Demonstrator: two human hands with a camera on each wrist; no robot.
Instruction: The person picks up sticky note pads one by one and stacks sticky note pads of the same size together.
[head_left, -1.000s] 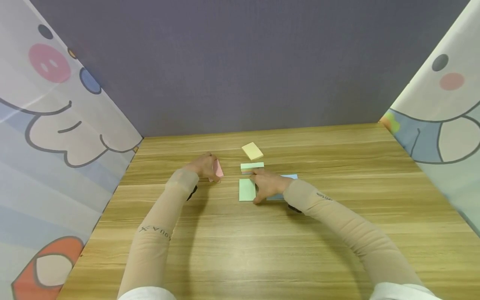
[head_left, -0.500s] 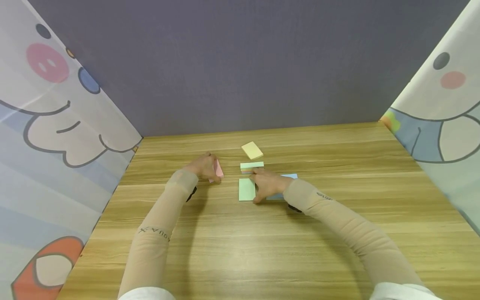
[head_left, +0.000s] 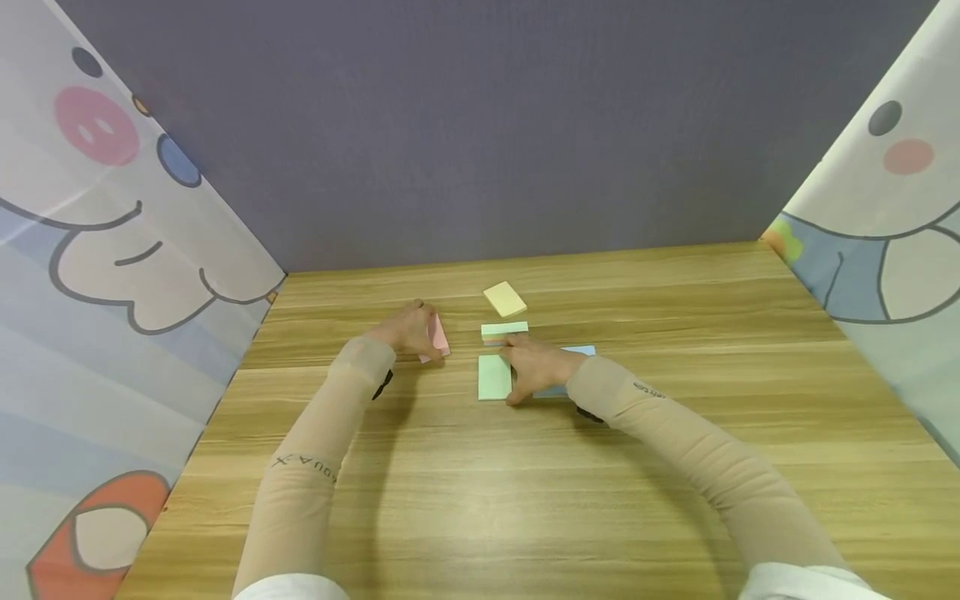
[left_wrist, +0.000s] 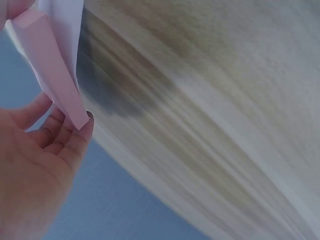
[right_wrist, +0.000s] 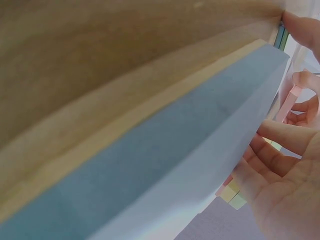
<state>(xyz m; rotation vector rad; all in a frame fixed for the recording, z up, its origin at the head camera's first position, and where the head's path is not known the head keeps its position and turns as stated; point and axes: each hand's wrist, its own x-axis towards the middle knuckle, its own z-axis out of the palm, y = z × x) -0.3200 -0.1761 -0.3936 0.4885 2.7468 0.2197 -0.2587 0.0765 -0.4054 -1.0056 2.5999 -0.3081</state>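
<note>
My left hand grips a pink sticky-note pad at the left, fingers on its far end and thumb on its near end. The left wrist view shows the pad's thick side between the fingertips. My right hand pinches the right end of a light green pad, thumb at its near corner and fingers at its far one. Just behind those fingers is a multicoloured stack with a pale green top. A blue pad, partly hidden, lies under the right palm; its side looms large in the right wrist view.
A yellow pad lies askew behind the stack on the wood-grain table. A grey-purple partition rises along the back edge. Cartoon-print panels flank the table on both sides.
The left hand and the pink pad have shifted very slightly to the right. The right hand keeps its place at the green pad, and the other pads stay where they were.
</note>
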